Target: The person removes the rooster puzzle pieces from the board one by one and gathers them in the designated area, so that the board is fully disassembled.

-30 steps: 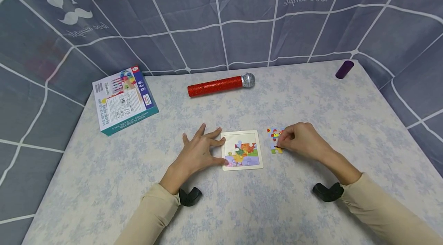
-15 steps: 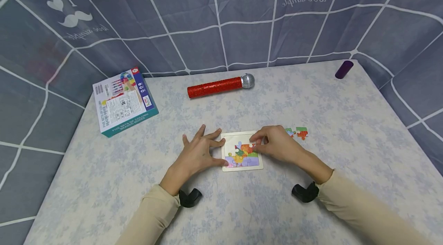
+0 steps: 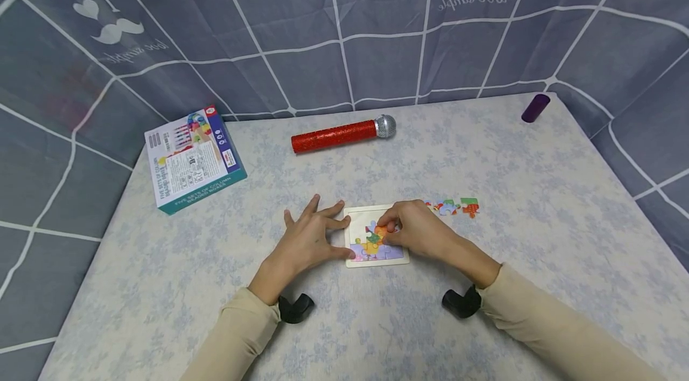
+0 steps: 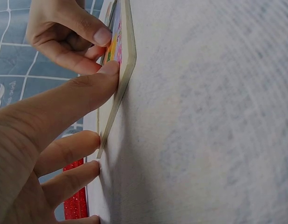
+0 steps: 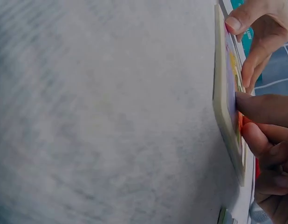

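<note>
A small jigsaw puzzle in a pale square tray (image 3: 405, 259) lies on the table, its lower part filled with colourful pieces. My left hand (image 3: 309, 236) is spread at the tray's left side; its thumb (image 4: 104, 77) rests on the rim and the fingertips touch the edge. Over the tray's right half, my right hand (image 3: 417, 226) pinches an orange puzzle piece (image 5: 246, 120) between thumb and bent fingers at the picture's surface. That hand hides much of the piece and the tray's right side. Loose puzzle pieces (image 3: 470, 206) lie beyond the right hand, partly covered by it.
A red glittery microphone (image 3: 336, 134) with a silver head lies behind the tray. A boxed bead set (image 3: 194, 157) sits at the back left, and a purple cylinder (image 3: 535, 108) at the back right corner. Grey-blue checked cloth (image 3: 301, 16) hangs around the table.
My right hand has moved left from the loose pieces to the tray, then slightly further in over the orange part. My left hand has stayed at the tray's edge.
</note>
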Available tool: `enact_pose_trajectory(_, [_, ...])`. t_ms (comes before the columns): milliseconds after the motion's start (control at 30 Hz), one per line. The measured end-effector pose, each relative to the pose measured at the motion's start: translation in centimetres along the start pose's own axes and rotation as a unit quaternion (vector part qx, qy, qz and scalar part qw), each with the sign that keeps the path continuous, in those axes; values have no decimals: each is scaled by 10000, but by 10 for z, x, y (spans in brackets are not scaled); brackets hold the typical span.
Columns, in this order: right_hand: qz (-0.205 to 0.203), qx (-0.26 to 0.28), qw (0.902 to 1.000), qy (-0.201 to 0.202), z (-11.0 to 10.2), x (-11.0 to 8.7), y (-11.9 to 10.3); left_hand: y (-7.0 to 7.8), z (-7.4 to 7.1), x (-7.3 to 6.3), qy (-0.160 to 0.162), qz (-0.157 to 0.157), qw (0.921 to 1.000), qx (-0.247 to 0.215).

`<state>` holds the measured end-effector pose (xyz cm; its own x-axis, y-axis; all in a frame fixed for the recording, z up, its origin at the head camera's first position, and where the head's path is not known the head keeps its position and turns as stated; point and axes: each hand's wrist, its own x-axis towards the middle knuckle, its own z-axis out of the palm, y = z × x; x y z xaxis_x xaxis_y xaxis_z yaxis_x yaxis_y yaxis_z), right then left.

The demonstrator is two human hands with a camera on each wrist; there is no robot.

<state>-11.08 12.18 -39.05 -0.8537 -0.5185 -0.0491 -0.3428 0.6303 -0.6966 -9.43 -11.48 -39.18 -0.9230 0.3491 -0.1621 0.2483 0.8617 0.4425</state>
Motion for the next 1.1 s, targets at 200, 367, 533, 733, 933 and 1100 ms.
enact_pose_trajectory(200, [169,-118,9998,-74,0,3,-4,-1,0,0,32,35,10000,-16])
enact_pose_trajectory(367, [215,-157,9996,-55,0,4,-5,0,0,1,42,38,10000,-32])
enact_pose_trajectory(533, [297,-227,9993,-38,0,5,-6,0,0,1,43,39,10000,-20])
enact_pose_trajectory(733, [408,-192,9990,-21,0,5,-7,-1,0,2,62,42,10000,13])
enact_pose_trajectory(933, [340,16,9994,90,2,2,-2,-1,0,1,37,48,10000,37])
enact_pose_trajectory(1100, [225,503,9983,176,0,1,2,-1,0,1,36,45,10000,53])
